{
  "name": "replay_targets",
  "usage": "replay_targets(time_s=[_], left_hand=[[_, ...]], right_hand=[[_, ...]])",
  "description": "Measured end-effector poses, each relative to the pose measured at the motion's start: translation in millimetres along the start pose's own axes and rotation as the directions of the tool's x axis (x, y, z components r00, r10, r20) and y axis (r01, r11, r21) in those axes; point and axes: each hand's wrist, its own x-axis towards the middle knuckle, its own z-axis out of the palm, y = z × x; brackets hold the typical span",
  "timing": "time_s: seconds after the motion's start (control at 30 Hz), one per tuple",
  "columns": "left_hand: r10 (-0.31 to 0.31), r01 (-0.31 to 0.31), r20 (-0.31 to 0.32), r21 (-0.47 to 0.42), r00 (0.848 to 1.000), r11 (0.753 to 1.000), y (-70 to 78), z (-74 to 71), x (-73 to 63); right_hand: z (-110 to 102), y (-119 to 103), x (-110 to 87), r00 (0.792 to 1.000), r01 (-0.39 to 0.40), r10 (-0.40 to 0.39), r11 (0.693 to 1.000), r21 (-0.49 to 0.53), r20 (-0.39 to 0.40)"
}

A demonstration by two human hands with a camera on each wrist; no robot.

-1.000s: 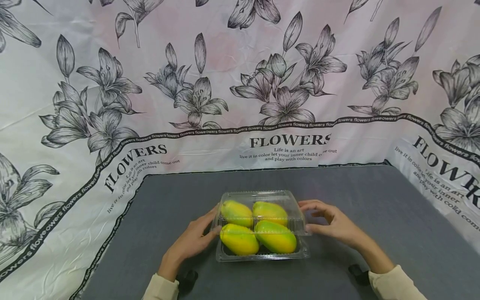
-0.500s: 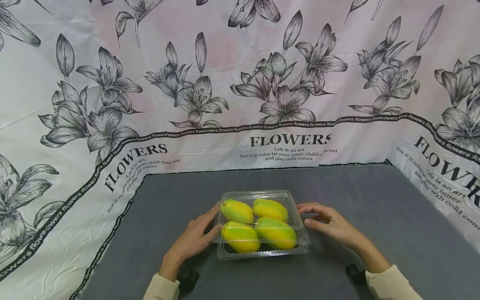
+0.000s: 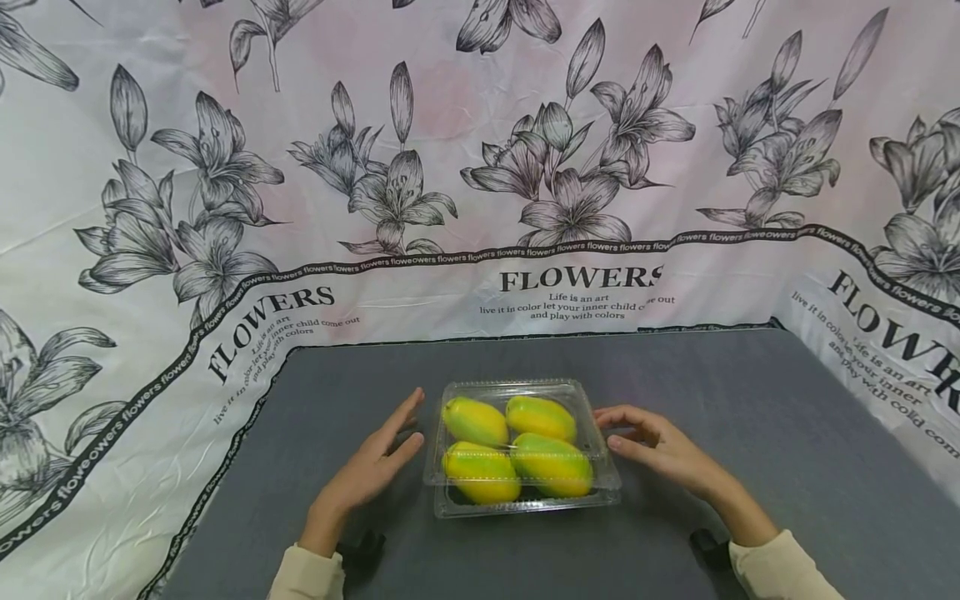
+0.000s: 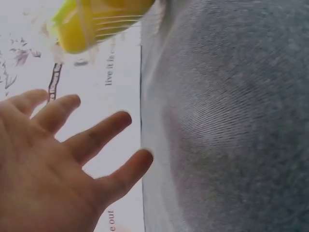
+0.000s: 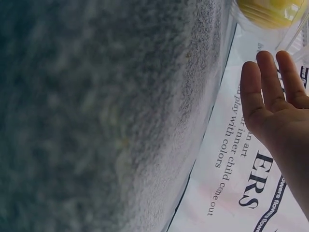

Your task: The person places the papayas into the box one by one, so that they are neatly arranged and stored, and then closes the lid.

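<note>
A clear plastic clamshell box (image 3: 528,507) sits on the table with several yellow-green mangoes (image 3: 480,475) inside. Its lid (image 3: 491,389) lies over the fruit; whether it is fastened cannot be told. To the left of the box, a small gap away, my left hand (image 3: 366,467) has its fingers extended; in the left wrist view the hand (image 4: 63,150) shows spread fingers with nothing held. At the box's right side, my right hand (image 3: 663,446) has its fingertips at or very near the lid's edge. Straight fingers of that hand (image 5: 280,101) appear in the right wrist view below a mango (image 5: 270,12).
Grey cloth covers the table (image 3: 360,375). Behind and at both sides hangs a white curtain (image 3: 420,308) printed with lilies and lettering. A dark strap-like piece (image 3: 363,554) is at the left wrist and another (image 3: 708,550) at the right wrist.
The lid has come down over the mangoes at the front. My left hand has let go of the box and moved left; the right hand has shifted only slightly.
</note>
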Motion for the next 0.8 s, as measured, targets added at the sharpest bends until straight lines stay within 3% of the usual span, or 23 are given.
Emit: replay_targets(time_s=[0.23, 0.43, 0.7, 0.8], left_hand=[[0.048, -0.047, 0.138, -0.008, 0.989, 0.999, 1.8, -4.2, 1.3], [-0.031, 0.035, 0.216, -0.016, 0.976, 0.999, 2.4, -3.5, 0.8], [-0.150, 0.144, 0.225, 0.044, 0.963, 0.989, 2.0, 0.8, 2.0], [-0.154, 0.147, 0.219, 0.047, 0.964, 0.988, 1.1, 2.6, 2.7]], right_hand=[[0.2, 1.7, -0.6, 0.998, 0.011, -0.015, 0.997, 0.073, 0.059], [1.8, -0.7, -2.1, 0.988, -0.038, 0.017, 0.990, 0.132, 0.152], [2.4, -2.4, -4.6, 0.957, -0.086, 0.032, 0.980, 0.177, 0.288], [2.5, -0.8, -4.9, 0.948, -0.078, 0.014, 0.979, 0.189, 0.317]])
